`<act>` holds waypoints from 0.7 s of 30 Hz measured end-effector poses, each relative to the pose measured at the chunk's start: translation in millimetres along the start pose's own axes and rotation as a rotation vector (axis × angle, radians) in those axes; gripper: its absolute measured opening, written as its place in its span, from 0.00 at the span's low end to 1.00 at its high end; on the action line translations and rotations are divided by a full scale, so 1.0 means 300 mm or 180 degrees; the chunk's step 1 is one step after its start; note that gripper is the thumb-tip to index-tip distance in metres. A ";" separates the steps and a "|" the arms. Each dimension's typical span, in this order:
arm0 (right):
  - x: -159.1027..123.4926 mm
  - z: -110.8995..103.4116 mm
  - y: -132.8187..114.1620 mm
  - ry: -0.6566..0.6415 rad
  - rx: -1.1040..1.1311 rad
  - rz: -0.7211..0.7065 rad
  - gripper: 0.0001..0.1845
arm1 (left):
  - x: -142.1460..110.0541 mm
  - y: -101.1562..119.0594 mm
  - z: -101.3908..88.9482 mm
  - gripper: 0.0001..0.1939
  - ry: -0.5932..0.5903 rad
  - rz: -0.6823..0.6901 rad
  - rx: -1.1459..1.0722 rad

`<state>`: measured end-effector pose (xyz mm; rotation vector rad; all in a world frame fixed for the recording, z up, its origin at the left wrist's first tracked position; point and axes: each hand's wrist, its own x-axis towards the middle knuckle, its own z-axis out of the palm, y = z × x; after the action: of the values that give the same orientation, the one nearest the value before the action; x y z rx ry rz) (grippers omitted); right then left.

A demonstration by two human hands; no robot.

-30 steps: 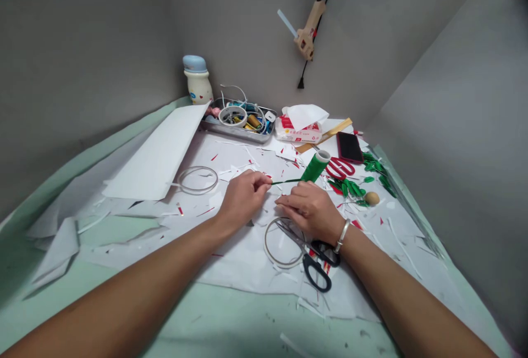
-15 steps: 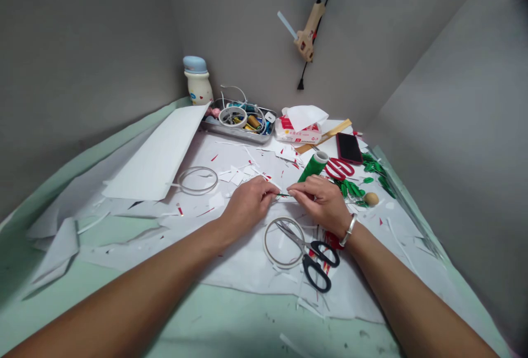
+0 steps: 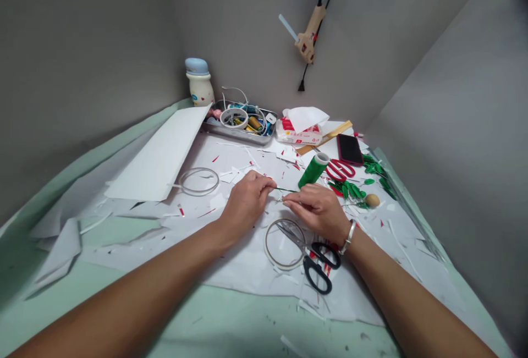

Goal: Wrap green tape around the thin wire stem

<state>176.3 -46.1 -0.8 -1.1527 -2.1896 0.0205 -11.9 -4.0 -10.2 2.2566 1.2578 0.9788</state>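
Your left hand [image 3: 246,202] is curled, with thumb and forefinger pinching the near end of a thin green stem [image 3: 286,189]. Your right hand [image 3: 317,209] lies close by with its fingers pressed together, tips reaching toward the stem, but you can't tell from this view whether they grip it or only sit beside it. The work in hand looks like handling this stem between your two hands, just above the white paper sheet [image 3: 256,270]. The next move calls for a steady left-hand pinch so the stem doesn't slip, and a clear hold with your right fingertips. The stem's long axis runs almost level across your view, from left to right, dipping slightly toward your right hand, and it sits between your hands. Just beyond it stands a green thread spool [image 3: 313,171], tilted, and whether the two are joined can't be told. Below your right hand lie black-handled scissors [image 3: 315,273] beside a clear tape ring [image 3: 284,243], while green paper leaves [image 3: 348,190] lie past your right fingers, near red-handled scissors [image 3: 340,170].
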 end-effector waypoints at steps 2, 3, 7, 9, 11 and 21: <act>-0.001 0.004 -0.002 -0.0018 0.0019 -0.0016 0.10 | 0.000 -0.002 0.000 0.09 0.0042 0.0047 0.0071; -0.002 0.005 -0.003 -0.0020 0.0027 -0.0027 0.10 | 0.001 -0.003 -0.001 0.09 0.0066 0.0075 0.0095; -0.005 0.010 -0.002 -0.0017 0.0028 -0.0074 0.10 | 0.002 0.000 -0.008 0.08 0.0138 0.0116 0.0164; -0.007 0.011 -0.001 -0.0012 0.0035 -0.0084 0.10 | 0.003 0.002 -0.012 0.08 0.0147 0.0091 0.0187; -0.007 0.011 -0.001 -0.0021 0.0028 -0.0087 0.10 | 0.003 0.005 -0.016 0.08 0.0144 0.0036 0.0190; -0.006 0.005 -0.009 -0.0005 0.0054 -0.0101 0.10 | 0.010 0.006 -0.018 0.10 0.0293 -0.0203 -0.0180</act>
<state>174.3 -48.6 -2.2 -1.1086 -2.2047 0.0263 -13.6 -2.5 -4.3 2.1371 1.3149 1.0917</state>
